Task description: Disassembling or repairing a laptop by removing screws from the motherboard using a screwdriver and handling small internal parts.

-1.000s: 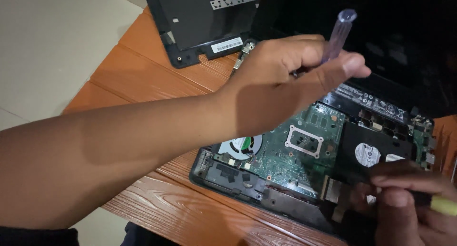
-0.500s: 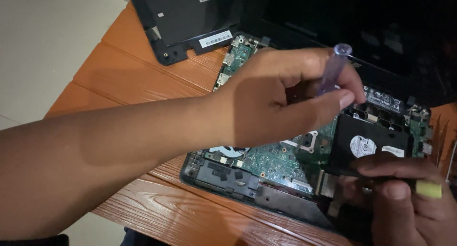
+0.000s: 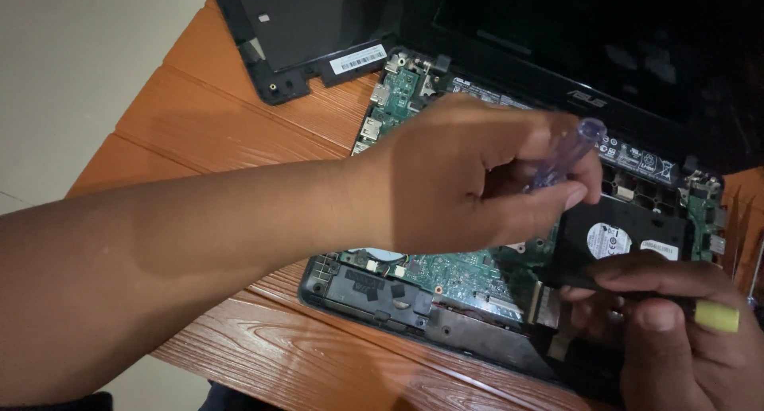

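Note:
An opened laptop base (image 3: 374, 288) lies on an orange wooden table (image 3: 239, 132), its green circuit board (image 3: 446, 272) and black hard drive (image 3: 629, 236) exposed. My left hand (image 3: 469, 176) hovers over the board and grips a screwdriver with a clear purple handle (image 3: 569, 152), handle end up. My right hand (image 3: 676, 323) rests at the drive's near edge, pinching a dark tool with a yellow handle (image 3: 716, 315). Both tool tips are hidden by fingers.
The removed black bottom cover (image 3: 310, 29) lies at the table's far left end. The laptop's dark screen (image 3: 605, 45) stands at the back. A pale tiled floor (image 3: 72, 77) shows beyond the table's left edge.
My left hand with the purple screwdriver has drifted slightly down and right over the board. The view has shifted, so the laptop sits lower. My right hand stays by the drive.

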